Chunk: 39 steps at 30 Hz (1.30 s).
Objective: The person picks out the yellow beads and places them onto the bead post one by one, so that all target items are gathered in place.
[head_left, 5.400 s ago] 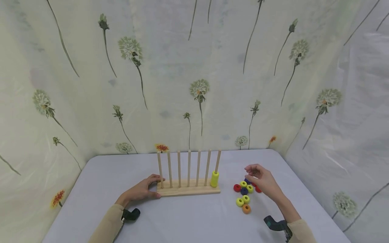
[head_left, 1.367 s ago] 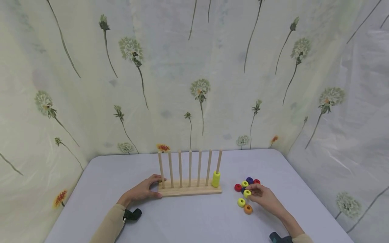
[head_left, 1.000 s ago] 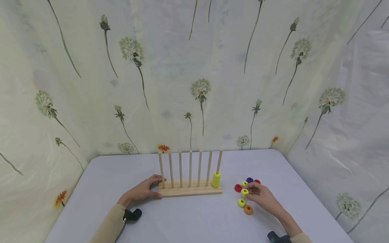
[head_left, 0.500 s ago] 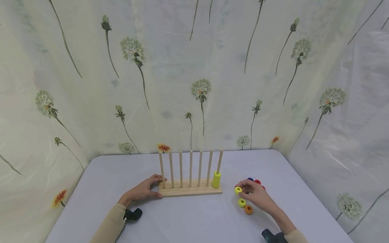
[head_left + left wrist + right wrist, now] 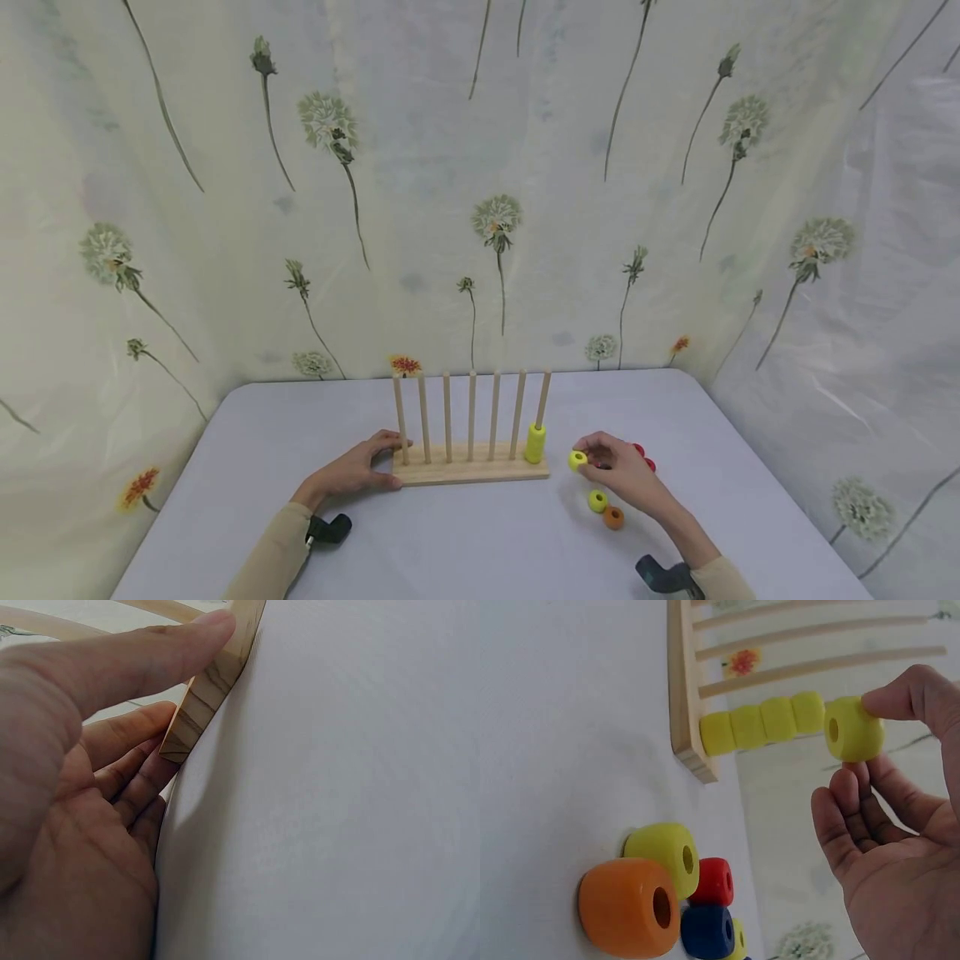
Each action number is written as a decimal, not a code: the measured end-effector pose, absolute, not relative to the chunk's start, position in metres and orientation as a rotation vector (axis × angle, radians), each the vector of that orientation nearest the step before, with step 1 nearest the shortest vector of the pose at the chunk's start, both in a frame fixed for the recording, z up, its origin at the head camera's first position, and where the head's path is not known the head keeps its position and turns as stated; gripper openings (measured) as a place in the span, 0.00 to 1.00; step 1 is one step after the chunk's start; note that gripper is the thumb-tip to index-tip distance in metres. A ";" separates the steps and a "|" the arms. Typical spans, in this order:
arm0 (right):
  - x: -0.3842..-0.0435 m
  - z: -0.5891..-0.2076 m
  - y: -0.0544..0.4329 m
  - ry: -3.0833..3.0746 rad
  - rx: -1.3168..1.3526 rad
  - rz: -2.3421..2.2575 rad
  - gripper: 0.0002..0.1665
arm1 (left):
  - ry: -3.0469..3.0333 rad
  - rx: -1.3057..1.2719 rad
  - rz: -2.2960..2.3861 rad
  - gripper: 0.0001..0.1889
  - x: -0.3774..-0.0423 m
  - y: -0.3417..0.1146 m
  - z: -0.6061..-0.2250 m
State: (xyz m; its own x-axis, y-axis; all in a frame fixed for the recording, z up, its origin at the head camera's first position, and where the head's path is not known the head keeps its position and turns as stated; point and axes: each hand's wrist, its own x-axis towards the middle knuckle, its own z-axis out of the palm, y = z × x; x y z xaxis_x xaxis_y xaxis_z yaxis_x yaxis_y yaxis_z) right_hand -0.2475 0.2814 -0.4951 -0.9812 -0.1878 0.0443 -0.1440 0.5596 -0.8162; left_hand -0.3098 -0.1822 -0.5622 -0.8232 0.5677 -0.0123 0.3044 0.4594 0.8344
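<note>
A wooden peg rack (image 5: 471,474) with a row of upright pegs stands on the table. My left hand (image 5: 351,470) grips its left end, thumb along the front edge and fingers behind. In the left wrist view, the left hand (image 5: 97,780) has its thumb over the rack's end block (image 5: 199,712). Several yellow beads (image 5: 535,443) are stacked on the rightmost peg. Between thumb and fingertips, my right hand (image 5: 626,473) pinches a yellow bead (image 5: 577,461) just right of the rack. In the right wrist view, this held bead (image 5: 855,729) shows its hole.
An orange bead (image 5: 613,517) and a loose yellow bead (image 5: 597,501) lie on the table in front of my right hand. Red beads (image 5: 649,464) show behind it, and a blue bead (image 5: 707,931) appears in the right wrist view. A flower-printed curtain (image 5: 420,208) hangs behind the table.
My right hand, earlier empty over the loose beads, has taken a yellow bead from among them and carried it left toward the rack. My left hand has stayed on the rack's end.
</note>
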 end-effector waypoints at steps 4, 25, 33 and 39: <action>-0.249 -0.490 0.279 2.700 -0.309 -1.462 0.17 | 2.417 0.741 1.305 0.35 -0.310 -0.182 -0.561; -0.262 -0.460 0.279 2.791 -0.412 -1.481 0.18 | 2.427 0.749 1.287 0.35 -0.314 -0.181 -0.562; -0.268 -0.442 0.275 2.806 -0.469 -1.540 0.18 | 2.436 0.725 1.283 0.34 -0.314 -0.180 -0.560; -0.269 -0.433 0.267 2.788 -0.388 -1.571 0.22 | 2.415 0.740 1.292 0.35 -0.315 -0.182 -0.558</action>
State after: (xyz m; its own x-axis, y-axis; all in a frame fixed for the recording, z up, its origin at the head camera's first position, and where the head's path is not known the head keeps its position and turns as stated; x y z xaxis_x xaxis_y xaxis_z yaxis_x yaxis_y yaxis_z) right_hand -0.2695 0.2671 -0.4327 -0.9677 -0.1680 0.1878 -0.2477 0.4969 -0.8317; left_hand -0.3151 -0.1818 -0.5579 -0.8209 0.5706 -0.0229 0.2975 0.4615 0.8358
